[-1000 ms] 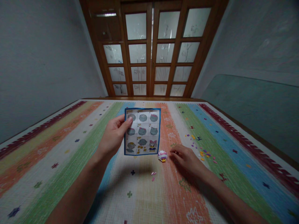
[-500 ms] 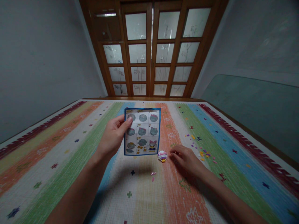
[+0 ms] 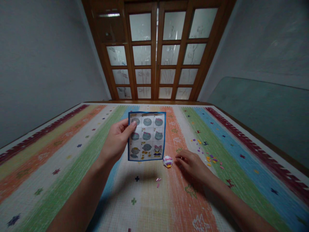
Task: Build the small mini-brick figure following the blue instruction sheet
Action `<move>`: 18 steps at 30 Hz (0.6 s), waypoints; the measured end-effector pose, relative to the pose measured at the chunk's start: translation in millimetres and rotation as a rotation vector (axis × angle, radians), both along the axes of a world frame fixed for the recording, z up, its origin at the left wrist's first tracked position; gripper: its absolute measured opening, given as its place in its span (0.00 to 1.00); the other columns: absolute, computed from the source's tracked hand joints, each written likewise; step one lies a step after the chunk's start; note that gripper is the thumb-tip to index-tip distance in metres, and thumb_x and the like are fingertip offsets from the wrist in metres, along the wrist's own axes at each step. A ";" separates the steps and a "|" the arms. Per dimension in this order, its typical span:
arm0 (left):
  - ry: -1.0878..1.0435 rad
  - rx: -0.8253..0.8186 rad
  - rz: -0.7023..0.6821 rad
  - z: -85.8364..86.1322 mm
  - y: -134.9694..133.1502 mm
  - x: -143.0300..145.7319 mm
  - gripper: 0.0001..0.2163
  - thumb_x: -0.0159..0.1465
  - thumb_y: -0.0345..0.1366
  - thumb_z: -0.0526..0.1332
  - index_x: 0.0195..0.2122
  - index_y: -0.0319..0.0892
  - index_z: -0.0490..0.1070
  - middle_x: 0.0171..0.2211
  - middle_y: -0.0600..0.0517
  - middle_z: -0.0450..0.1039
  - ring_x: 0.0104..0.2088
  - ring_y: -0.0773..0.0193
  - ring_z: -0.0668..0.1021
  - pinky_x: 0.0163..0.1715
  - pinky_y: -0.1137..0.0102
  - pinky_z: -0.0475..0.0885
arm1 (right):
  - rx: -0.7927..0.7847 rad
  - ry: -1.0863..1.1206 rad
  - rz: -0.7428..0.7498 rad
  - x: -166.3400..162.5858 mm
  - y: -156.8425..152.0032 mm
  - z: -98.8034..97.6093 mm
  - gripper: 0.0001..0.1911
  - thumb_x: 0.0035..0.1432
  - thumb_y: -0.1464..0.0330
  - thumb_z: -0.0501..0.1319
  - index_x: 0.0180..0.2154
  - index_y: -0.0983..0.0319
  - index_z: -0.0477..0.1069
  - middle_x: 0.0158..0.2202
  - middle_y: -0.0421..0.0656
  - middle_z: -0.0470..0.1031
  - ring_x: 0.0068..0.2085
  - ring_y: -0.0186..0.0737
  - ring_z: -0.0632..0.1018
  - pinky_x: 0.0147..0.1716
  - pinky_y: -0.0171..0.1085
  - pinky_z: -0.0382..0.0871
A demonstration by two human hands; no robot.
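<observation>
My left hand (image 3: 118, 137) grips the left edge of an instruction sheet (image 3: 147, 136), thumb in front and fingers behind. The sheet stands upright above the tablecloth, with a blue border and a grid of assembly pictures in grey, pink and yellow. Just past its lower right corner sits a small building-block figure (image 3: 168, 161) in white, pink, purple and yellow. To the right of that figure rests my right hand (image 3: 189, 163), its fingers curled and drawn together, apart from the figure. Whatever may be between its fingertips is hidden.
Several loose purple, yellow and pink bricks (image 3: 211, 159) lie scattered right of my right hand. A few pink bricks (image 3: 158, 182) lie nearer me. A striped tablecloth (image 3: 154, 206) covers the table; beyond it stand wooden doors (image 3: 156, 74) with glass panes.
</observation>
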State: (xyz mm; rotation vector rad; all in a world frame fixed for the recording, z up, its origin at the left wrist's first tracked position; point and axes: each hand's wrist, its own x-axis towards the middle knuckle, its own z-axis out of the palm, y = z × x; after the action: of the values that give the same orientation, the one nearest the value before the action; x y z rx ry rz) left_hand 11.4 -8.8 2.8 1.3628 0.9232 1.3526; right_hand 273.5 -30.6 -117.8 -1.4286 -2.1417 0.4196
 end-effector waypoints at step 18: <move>-0.008 0.004 -0.001 -2.0 1.4 -0.9 0.11 0.55 0.40 0.64 0.34 0.37 0.75 0.25 0.52 0.77 0.24 0.65 0.76 0.23 0.74 0.69 | -0.018 0.003 0.003 0.9 0.4 -2.7 0.08 0.58 0.73 0.54 0.32 0.62 0.72 0.32 0.46 0.76 0.35 0.39 0.75 0.35 0.37 0.67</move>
State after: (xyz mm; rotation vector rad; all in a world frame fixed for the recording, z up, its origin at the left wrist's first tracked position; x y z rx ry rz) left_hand 10.6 -7.4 0.7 1.3599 0.9148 1.3588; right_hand 274.4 -30.3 -120.5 -1.4336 -2.1426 0.4427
